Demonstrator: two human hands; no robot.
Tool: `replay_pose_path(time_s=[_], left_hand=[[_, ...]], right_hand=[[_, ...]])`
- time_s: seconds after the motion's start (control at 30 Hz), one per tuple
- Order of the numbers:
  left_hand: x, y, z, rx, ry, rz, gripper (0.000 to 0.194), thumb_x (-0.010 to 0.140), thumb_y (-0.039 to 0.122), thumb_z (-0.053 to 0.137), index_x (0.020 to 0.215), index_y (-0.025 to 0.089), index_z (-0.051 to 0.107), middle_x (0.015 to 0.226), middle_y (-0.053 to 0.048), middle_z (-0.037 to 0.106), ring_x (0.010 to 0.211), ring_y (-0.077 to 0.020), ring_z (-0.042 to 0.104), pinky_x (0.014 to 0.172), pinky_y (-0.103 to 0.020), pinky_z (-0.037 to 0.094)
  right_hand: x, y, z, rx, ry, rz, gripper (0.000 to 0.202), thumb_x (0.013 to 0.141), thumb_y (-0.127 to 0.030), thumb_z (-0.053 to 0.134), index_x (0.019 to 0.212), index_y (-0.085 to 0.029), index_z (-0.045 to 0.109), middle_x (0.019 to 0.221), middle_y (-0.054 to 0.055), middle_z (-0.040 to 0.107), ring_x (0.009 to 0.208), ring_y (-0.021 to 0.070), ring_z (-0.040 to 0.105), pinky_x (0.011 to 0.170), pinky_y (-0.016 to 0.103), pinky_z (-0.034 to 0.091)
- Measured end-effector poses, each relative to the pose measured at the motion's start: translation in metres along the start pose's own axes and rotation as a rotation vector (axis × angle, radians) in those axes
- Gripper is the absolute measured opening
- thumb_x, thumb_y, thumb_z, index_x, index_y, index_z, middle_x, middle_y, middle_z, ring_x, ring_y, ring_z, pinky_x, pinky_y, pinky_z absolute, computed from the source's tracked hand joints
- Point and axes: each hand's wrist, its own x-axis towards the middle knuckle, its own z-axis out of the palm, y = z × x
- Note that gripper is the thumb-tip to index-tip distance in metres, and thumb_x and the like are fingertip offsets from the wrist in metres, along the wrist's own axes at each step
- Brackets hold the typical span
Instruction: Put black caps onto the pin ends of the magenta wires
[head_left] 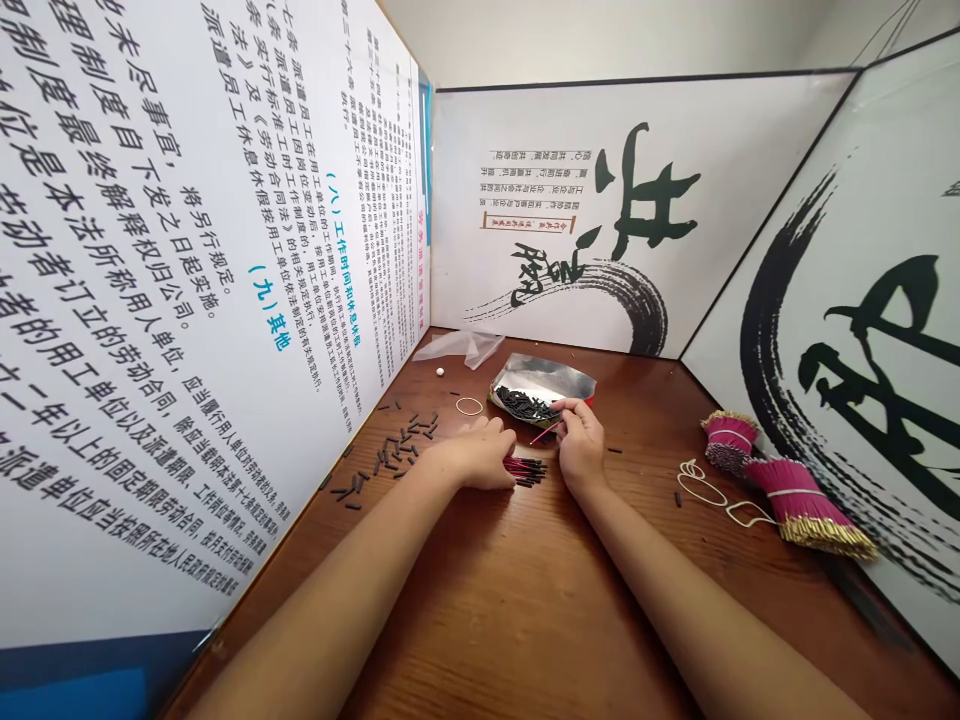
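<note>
Across the brown table (480,620), left hand (482,455) and right hand (582,442) work by the far-side foil pouch (553,373), likely for easy reach. Left fingers curl over a stick bundle (531,472), apparently steadying it; right fingertips pinch one pink stick (544,433).

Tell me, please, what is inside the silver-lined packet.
A heap of short black pieces lies in the packet, with bare silver lining beyond. Whatever is beneath is covered, and the right hand hides part of the packet's right side.
</note>
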Motion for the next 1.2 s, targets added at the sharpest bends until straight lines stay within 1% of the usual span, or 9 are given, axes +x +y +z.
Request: replay_pose_path(time_s=[0.1, 0.23, 0.3, 0.43, 0.5, 0.6, 0.8, 1.03, 1.2], left_hand=[[-0.001, 0.003, -0.005, -0.174, 0.064, 0.034, 0.024, 0.065, 0.029, 0.067, 0.086, 0.022, 0.058, 0.097, -0.007, 0.059, 0.097, -0.0266, 0.053, 0.082, -0.034, 0.042], [0.002, 0.017, -0.003, -0.393, 0.111, 0.076, 0.014, 0.08, 0.029, 0.053, 0.091, 0.021, 0.055, 0.086, -0.005, 0.062, 0.076, -0.0197, 0.055, 0.066, -0.028, 0.039], [0.006, 0.022, 0.002, -0.414, 0.223, 0.078, 0.01, 0.085, 0.028, 0.047, 0.088, 0.021, 0.053, 0.082, -0.004, 0.061, 0.074, -0.0187, 0.054, 0.066, -0.027, 0.038], [0.014, 0.02, 0.01, -0.449, 0.365, 0.074, 0.016, 0.09, 0.024, 0.036, 0.082, 0.021, 0.05, 0.079, -0.003, 0.059, 0.074, -0.0171, 0.052, 0.067, -0.026, 0.036], [0.017, 0.015, 0.013, -0.442, 0.411, 0.052, 0.017, 0.09, 0.025, 0.036, 0.08, 0.021, 0.049, 0.073, 0.0, 0.055, 0.068, -0.0154, 0.048, 0.064, -0.025, 0.034], [0.021, 0.007, 0.017, -0.511, 0.492, 0.12, 0.018, 0.09, 0.028, 0.04, 0.078, 0.02, 0.049, 0.07, 0.002, 0.052, 0.067, -0.0137, 0.045, 0.063, -0.024, 0.033], [0.028, -0.002, 0.033, -0.681, 0.518, 0.082, 0.016, 0.086, 0.034, 0.049, 0.083, 0.02, 0.057, 0.068, 0.002, 0.053, 0.07, -0.0145, 0.05, 0.064, -0.022, 0.037], [0.025, -0.005, 0.038, -0.481, 0.614, 0.096, 0.02, 0.092, 0.033, 0.04, 0.085, 0.021, 0.054, 0.073, 0.0, 0.055, 0.068, -0.0148, 0.048, 0.067, -0.024, 0.035], [0.024, -0.004, 0.036, -0.436, 0.608, 0.092, 0.02, 0.093, 0.033, 0.037, 0.082, 0.022, 0.05, 0.073, 0.0, 0.052, 0.069, -0.0162, 0.047, 0.067, -0.025, 0.033]], right_hand=[[-0.002, -0.002, 0.0, -0.098, -0.012, -0.08, 0.021, 0.084, -0.034, 0.045, 0.079, -0.02, 0.059, 0.061, -0.002, 0.05, 0.058, 0.0146, 0.046, 0.055, 0.027, 0.037], [-0.007, -0.009, 0.003, -0.181, -0.076, -0.189, 0.022, 0.087, -0.032, 0.044, 0.084, -0.02, 0.062, 0.081, 0.003, 0.063, 0.078, 0.0187, 0.056, 0.073, 0.031, 0.044], [-0.01, -0.013, 0.005, -0.206, -0.136, -0.239, 0.023, 0.089, -0.032, 0.043, 0.086, -0.02, 0.062, 0.086, 0.004, 0.064, 0.082, 0.0191, 0.057, 0.077, 0.032, 0.044], [-0.013, -0.015, 0.006, -0.202, -0.184, -0.271, 0.023, 0.092, -0.033, 0.041, 0.092, -0.021, 0.061, 0.088, 0.004, 0.063, 0.082, 0.0185, 0.056, 0.079, 0.031, 0.044], [-0.013, -0.014, 0.005, -0.201, -0.158, -0.257, 0.023, 0.093, -0.034, 0.041, 0.097, -0.02, 0.059, 0.088, 0.003, 0.062, 0.082, 0.0182, 0.056, 0.079, 0.031, 0.044], [-0.012, -0.012, 0.005, -0.187, -0.1, -0.226, 0.02, 0.091, -0.036, 0.046, 0.097, -0.02, 0.057, 0.084, 0.002, 0.06, 0.078, 0.0172, 0.055, 0.076, 0.03, 0.044], [-0.011, -0.008, 0.007, -0.162, -0.115, -0.198, 0.019, 0.088, -0.038, 0.054, 0.09, -0.02, 0.06, 0.083, 0.003, 0.064, 0.075, 0.0174, 0.058, 0.072, 0.03, 0.047], [-0.013, -0.013, 0.006, -0.26, -0.122, -0.281, 0.021, 0.087, -0.033, 0.055, 0.094, -0.019, 0.069, 0.086, 0.005, 0.067, 0.071, 0.0162, 0.057, 0.067, 0.029, 0.046], [-0.013, -0.014, 0.005, -0.269, -0.142, -0.312, 0.023, 0.087, -0.031, 0.055, 0.098, -0.02, 0.073, 0.087, 0.005, 0.07, 0.074, 0.017, 0.06, 0.069, 0.03, 0.047]])
